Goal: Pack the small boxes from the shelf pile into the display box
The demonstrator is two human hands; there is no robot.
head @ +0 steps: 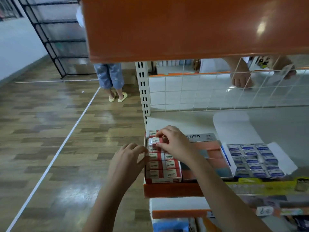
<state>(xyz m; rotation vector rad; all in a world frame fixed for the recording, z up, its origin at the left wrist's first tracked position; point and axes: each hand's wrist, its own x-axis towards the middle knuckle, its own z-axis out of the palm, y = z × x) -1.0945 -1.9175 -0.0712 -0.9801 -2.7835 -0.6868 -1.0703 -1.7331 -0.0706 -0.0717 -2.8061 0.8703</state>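
Left hand, centre-left of frame, sits at the left outer wall of the display box; fingers loosely curled, tips touching the wall edge, gripping nothing I can make out. Far left of frame: wood-pattern floor w/ a white line running diagonally; black wire rack upper left. Another person's legs in blue trousers & pale slippers stand upper centre, well apart from the shelf.

Display box is red/white, bottom centre, at the left end of the shelf, right behind the orange shelf lip. Holds two rows of small boxes, long axes running left-right, printed tops up, "2B" readable on several.

Right hand reaches over the far end of the box, forearm crossing bottom right to centre & hiding part of the next pack. Thumb & fingertips pinch one small box, held just above the far-left row, long axis left-right, slightly tilted. Blurred, can't tell if it touches the row.

Right of that: orange/grey pack w/ Korean label, then an open white carton of blue small boxes, flap up. White wire grid backs the shelf; orange upper shelf blocks the top of frame. Yellow packs lower right.
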